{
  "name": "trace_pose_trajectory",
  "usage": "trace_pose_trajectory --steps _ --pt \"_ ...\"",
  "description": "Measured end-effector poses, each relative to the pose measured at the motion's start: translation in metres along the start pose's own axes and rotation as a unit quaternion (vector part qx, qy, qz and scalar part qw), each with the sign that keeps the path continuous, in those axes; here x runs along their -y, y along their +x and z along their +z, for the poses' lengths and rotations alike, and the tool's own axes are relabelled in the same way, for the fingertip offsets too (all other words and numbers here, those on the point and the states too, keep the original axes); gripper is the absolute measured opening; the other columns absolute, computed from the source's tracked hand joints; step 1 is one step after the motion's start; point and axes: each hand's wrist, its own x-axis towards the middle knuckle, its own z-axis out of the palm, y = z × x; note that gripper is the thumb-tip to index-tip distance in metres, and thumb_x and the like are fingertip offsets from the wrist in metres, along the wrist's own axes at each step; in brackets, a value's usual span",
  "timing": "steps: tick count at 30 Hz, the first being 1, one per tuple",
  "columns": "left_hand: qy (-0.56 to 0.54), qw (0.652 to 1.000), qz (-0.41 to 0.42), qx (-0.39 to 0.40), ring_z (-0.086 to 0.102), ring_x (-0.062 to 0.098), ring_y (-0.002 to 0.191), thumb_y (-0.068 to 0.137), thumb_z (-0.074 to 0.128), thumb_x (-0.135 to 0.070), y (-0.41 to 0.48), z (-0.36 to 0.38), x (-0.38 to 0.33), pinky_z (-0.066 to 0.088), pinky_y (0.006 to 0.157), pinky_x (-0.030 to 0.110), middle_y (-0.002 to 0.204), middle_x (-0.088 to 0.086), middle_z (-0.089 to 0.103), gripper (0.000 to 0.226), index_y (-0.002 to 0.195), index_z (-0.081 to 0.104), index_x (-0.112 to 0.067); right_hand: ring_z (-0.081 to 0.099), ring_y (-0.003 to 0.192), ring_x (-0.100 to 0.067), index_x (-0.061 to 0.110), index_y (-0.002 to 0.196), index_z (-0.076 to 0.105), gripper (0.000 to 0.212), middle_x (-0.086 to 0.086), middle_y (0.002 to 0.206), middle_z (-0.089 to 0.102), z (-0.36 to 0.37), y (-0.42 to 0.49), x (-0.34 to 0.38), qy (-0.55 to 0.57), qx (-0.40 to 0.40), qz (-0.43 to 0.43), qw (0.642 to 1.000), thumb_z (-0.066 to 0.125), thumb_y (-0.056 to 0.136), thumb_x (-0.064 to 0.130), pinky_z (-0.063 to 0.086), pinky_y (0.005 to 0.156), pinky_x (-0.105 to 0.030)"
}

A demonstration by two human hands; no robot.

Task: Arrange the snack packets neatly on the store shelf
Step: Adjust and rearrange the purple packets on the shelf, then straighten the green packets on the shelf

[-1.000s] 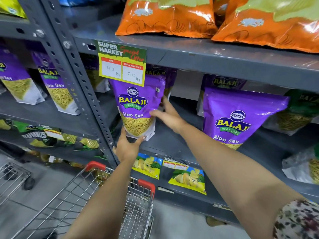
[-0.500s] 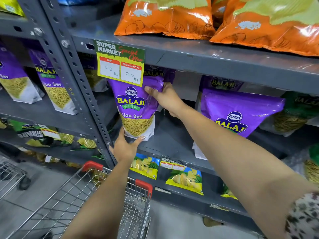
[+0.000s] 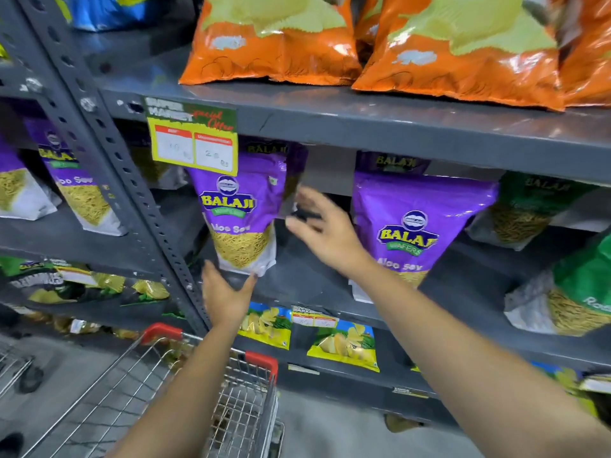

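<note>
A purple Aloo Sev packet point(image 3: 243, 209) stands upright at the left end of the middle grey shelf point(image 3: 307, 285), its top behind a price tag point(image 3: 193, 140). My left hand point(image 3: 224, 294) is under the packet's bottom edge, fingers spread, the fingertips touching or almost touching it. My right hand point(image 3: 325, 229) hovers open just right of the packet, blurred and apart from it. A second purple Aloo Sev packet point(image 3: 416, 226) stands further right on the same shelf. More purple packets sit behind both.
Orange chip bags point(image 3: 274, 44) lie on the shelf above. Green packets point(image 3: 568, 292) stand at the right. Yellow packets point(image 3: 344, 345) fill the lower shelf. A perforated upright post point(image 3: 109, 153) divides the bays. A wire trolley with red handle point(image 3: 211, 385) stands below my arms.
My right hand has let go of the packet's top and drawn back to the right, open. The left hand stays beneath the packet. The camera has moved closer.
</note>
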Motion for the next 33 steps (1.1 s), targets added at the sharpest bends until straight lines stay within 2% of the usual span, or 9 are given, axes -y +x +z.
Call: trace_pose_trajectory --steps 5,7,10,13,17,19,21,25,33 --pt "-0.058 0.993 0.094 -0.051 0.055 0.035 0.118 0.076 0.069 0.005 -0.105 0.036 -0.008 0.037 0.105 0.046 0.122 0.021 0.06 0.047 0.121 0.059 -0.004 0.067 0.09 0.004 0.024 0.098 0.073 0.017 0.019 0.094 0.073 -0.077 -0.143 -0.063 -0.132 -0.103 0.013 0.986 0.07 0.082 0.025 0.049 0.08 -0.011" --pt "-0.119 0.982 0.136 0.053 0.061 0.013 0.097 0.078 0.063 0.013 -0.154 0.061 -0.021 0.049 0.088 0.042 0.106 0.009 0.063 0.046 0.112 0.062 -0.018 0.067 0.079 0.005 0.029 0.085 0.074 0.018 0.024 0.08 0.072 -0.129 -0.189 -0.095 -0.148 -0.226 0.083 0.959 0.072 0.081 0.012 0.05 0.074 -0.009" --pt "-0.155 0.949 0.174 0.214 0.063 0.005 0.082 0.083 0.061 0.004 -0.221 0.108 -0.066 0.055 0.075 0.032 0.107 -0.017 0.065 0.051 0.111 0.057 -0.038 0.063 0.072 0.011 0.029 0.087 0.068 0.031 0.026 0.075 0.071 -0.222 -0.242 -0.127 -0.098 -0.418 0.165 0.888 0.064 0.085 -0.002 0.045 0.069 -0.001" --pt "-0.112 0.903 0.239 0.338 0.062 0.002 0.087 0.081 0.059 -0.008 -0.274 0.161 -0.117 0.052 0.081 0.024 0.1 -0.03 0.061 0.056 0.117 0.047 -0.05 0.058 0.081 0.015 0.015 0.112 0.065 0.026 0.005 0.1 0.068 -0.304 -0.264 -0.137 -0.072 -0.518 0.176 0.834 0.058 0.089 0.004 0.044 0.073 0.0" --pt "-0.056 0.868 0.221 0.441 0.041 0.012 0.138 0.084 0.062 -0.014 -0.318 0.226 -0.176 0.044 0.109 0.039 0.156 -0.005 0.031 0.078 0.151 0.026 -0.029 0.052 0.12 -0.008 0.022 0.139 0.042 0.051 -0.001 0.134 0.049 -0.374 -0.256 -0.135 -0.012 -0.468 0.231 0.853 0.05 0.091 0.007 0.043 0.104 -0.034" --pt "-0.048 0.865 0.191 0.462 0.027 0.016 0.148 0.082 0.063 -0.01 -0.333 0.248 -0.202 0.033 0.119 0.039 0.162 -0.003 0.021 0.091 0.156 0.012 -0.027 0.038 0.136 -0.019 0.025 0.147 0.031 0.062 0.001 0.149 0.037 -0.388 -0.246 -0.133 0.041 -0.399 0.259 0.879 0.045 0.091 0.003 0.035 0.111 -0.046" --pt "-0.061 0.869 0.154 0.467 0.031 0.02 0.146 0.077 0.059 -0.003 -0.343 0.262 -0.218 0.037 0.116 0.041 0.161 -0.001 0.025 0.1 0.155 0.004 -0.032 0.039 0.138 -0.02 0.021 0.148 0.029 0.071 -0.001 0.152 0.038 -0.394 -0.238 -0.128 0.1 -0.344 0.264 0.895 0.045 0.084 -0.004 0.04 0.108 -0.039" --pt "-0.065 0.89 0.135 0.431 0.044 0.023 0.138 0.069 0.052 0.002 -0.353 0.27 -0.224 0.047 0.106 0.045 0.156 -0.003 0.036 0.107 0.153 0.002 -0.041 0.065 0.091 0.008 0.022 0.119 0.053 0.068 0.016 0.105 0.066 -0.391 -0.238 -0.122 0.094 -0.243 0.225 0.939 0.042 0.056 0.0 0.05 0.06 -0.009" --pt "-0.028 0.906 0.141 0.398 0.063 0.028 0.111 0.067 0.048 0.002 -0.351 0.261 -0.228 0.059 0.082 0.039 0.136 -0.006 0.059 0.106 0.147 0.007 -0.055 0.048 0.119 -0.007 0.057 0.107 0.052 0.07 0.028 0.117 0.057 -0.389 -0.243 -0.124 0.082 -0.202 0.23 0.948 0.043 0.057 0.009 0.044 0.088 -0.029"
